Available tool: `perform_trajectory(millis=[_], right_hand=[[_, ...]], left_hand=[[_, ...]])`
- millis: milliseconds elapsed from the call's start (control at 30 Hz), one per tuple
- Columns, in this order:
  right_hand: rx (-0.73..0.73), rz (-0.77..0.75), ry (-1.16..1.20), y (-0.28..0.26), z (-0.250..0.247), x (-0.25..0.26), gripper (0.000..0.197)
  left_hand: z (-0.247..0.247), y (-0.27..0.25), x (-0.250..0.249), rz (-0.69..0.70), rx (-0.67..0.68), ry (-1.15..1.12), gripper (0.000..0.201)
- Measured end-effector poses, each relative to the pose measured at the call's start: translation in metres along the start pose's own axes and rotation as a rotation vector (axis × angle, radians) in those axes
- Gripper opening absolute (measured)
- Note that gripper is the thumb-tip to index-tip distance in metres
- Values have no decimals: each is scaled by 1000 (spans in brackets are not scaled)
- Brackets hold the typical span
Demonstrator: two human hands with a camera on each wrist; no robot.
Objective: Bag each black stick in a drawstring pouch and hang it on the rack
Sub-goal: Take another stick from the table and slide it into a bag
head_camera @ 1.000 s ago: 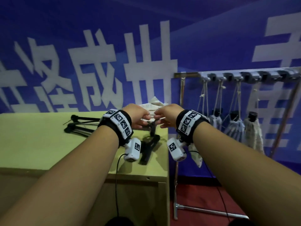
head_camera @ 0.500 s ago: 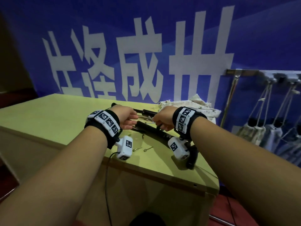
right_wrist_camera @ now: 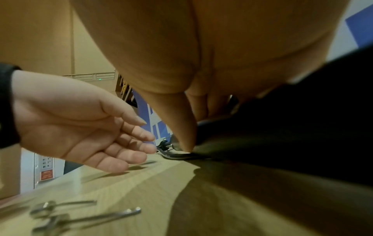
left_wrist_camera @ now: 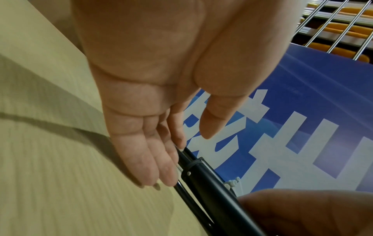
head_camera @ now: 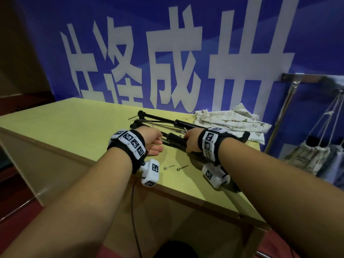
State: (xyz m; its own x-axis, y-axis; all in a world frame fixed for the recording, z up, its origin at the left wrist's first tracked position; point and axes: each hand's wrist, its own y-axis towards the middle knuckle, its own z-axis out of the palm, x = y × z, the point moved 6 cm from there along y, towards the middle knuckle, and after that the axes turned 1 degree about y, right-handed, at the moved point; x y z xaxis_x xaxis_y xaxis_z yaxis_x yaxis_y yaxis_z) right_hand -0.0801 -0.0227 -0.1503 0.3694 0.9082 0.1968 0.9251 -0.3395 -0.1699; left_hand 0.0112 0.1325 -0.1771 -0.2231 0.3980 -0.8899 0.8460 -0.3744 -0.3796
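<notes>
Two black sticks lie on the yellow table (head_camera: pixel 74 123). My right hand (head_camera: pixel 191 141) curls over the thick tube of the nearer black stick (head_camera: pixel 175 137) and grips it, thumb tip down on the table (right_wrist_camera: pixel 187 143). My left hand (head_camera: pixel 154 142) is flat and relaxed, its fingertips (left_wrist_camera: pixel 167 178) touching the thin rods of that stick (left_wrist_camera: pixel 210 180). The other black stick (head_camera: pixel 186 124) lies just behind. A pile of printed drawstring pouches (head_camera: pixel 229 120) sits at the table's far right corner. The rack (head_camera: pixel 316 77) stands to the right.
Several filled pouches (head_camera: pixel 309 157) hang by their cords from the rack. Two small metal pins (head_camera: pixel 169 167) lie near the table's front edge, between my wrists, and show blurred in the right wrist view (right_wrist_camera: pixel 84 218). A blue banner wall stands behind the table.
Both hands came away from the pouch pile and settled on the nearer stick. The left hand's fingers have straightened. The head view swung left, off the rack.
</notes>
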Motion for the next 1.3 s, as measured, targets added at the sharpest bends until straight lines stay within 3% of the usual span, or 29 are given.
perform_trajectory(millis=[133, 300, 400, 533, 867, 1000, 1300], right_hand=[[-12, -22, 18, -9, -6, 1, 47], [-80, -42, 202, -21, -25, -4, 58], [-95, -31, 342, -25, -35, -10, 57], [-132, 19, 459, -33, -43, -22, 40], [-261, 51, 668, -71, -79, -60, 36], [-310, 39, 727, -83, -87, -67, 35], [-408, 5, 858, -106, -98, -82, 35]], left_hand=[[5, 2, 6, -16, 26, -16, 23], [4, 0, 0, 46, -4, -138, 32], [2, -5, -12, 100, -25, -246, 30], [6, -11, -28, 191, -10, -344, 29], [29, -44, -87, 427, -7, -269, 23], [41, -55, -106, 509, -17, -271, 11], [65, -85, -147, 657, 1, -284, 9]])
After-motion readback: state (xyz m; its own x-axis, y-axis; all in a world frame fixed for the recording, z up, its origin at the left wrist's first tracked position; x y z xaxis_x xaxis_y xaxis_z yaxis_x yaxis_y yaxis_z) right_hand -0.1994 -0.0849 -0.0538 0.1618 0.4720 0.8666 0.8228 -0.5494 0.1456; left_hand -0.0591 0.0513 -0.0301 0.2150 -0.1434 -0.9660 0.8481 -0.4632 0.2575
